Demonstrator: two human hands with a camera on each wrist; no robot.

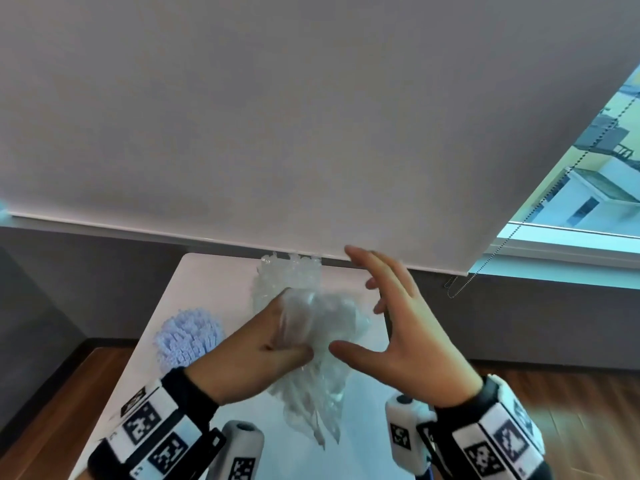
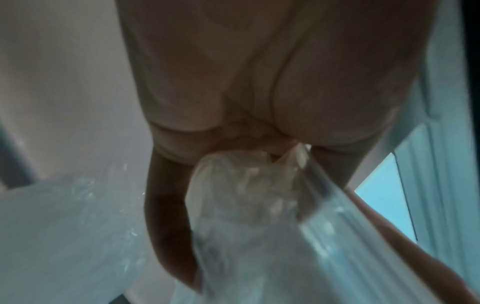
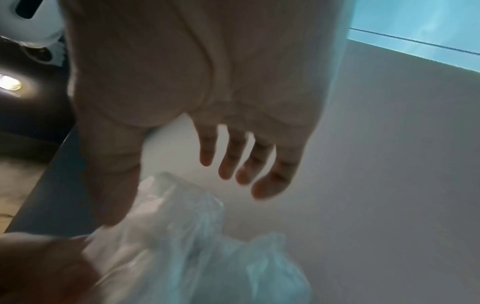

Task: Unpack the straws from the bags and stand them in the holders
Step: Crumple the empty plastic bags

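My left hand point(image 1: 277, 355) grips one crumpled clear bag point(image 1: 322, 327) in the air over the white table point(image 1: 194, 292), fingers and thumb curled round its middle. The slack tail of the plastic hangs down toward me, so its long axis runs roughly near to far. My right hand point(image 1: 401, 327) is spread, fingers straight, thumb tip just beside the bag on its right side but grasping nothing; the right wrist view shows the same splayed fingers point(image 3: 228, 162) clear of the plastic.

I judge the coming move hangs on this: the bag lies left of my right hand, close to the thumb, so the right hand is the one free to pinch it and help open it or draw it off.

Count: one bag in hand. One bunch of clear straws point(image 1: 291, 271) stands at the far side of the table, just beyond the bag. One bunch of pale blue straws point(image 1: 188, 336) stands at the left. Their holders I cannot make out under them. No other bag is visible.
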